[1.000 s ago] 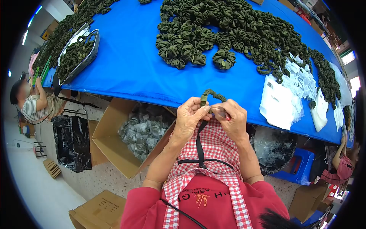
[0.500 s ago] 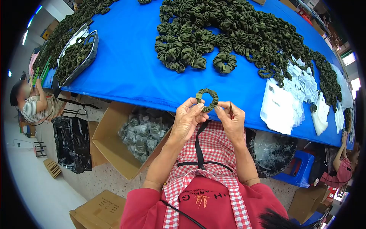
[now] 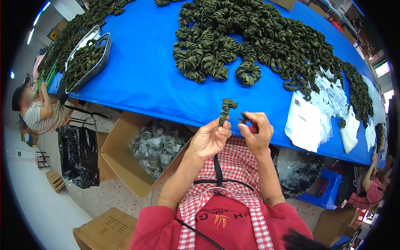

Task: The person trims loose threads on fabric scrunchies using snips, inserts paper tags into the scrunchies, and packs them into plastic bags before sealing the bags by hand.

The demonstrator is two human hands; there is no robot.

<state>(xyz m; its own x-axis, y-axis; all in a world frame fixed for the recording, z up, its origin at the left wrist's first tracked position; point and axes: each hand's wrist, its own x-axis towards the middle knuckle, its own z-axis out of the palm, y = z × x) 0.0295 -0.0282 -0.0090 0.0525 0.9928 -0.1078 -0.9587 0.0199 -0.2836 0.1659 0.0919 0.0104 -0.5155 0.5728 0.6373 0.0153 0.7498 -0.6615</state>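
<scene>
A dark green scrunchie (image 3: 228, 109) stands up edge-on from my left hand (image 3: 211, 139), pinched at its lower end between thumb and fingers. My right hand (image 3: 259, 131) is closed around a small pair of thread snips (image 3: 246, 120) with dark blades and a red part in the palm. The blades point left toward the scrunchie, with a small gap between them. Both hands are over the front edge of the blue table (image 3: 158, 89). Just beyond them lies a single scrunchie (image 3: 248, 73), in front of a large heap of scrunchies (image 3: 225, 46).
White plastic bags (image 3: 304, 121) and small clear packets (image 3: 331, 91) lie at the right. A basket of scrunchies (image 3: 109, 52) stands at the left. Below the table edge are an open carton (image 3: 121, 150) of packed items and a blue stool (image 3: 321, 191). Another person (image 3: 37, 110) works at the far left.
The scrunchie has turned from a face-on ring to edge-on, and my right hand has let go of it. The snips have swung out of the right palm, blades now toward the scrunchie.
</scene>
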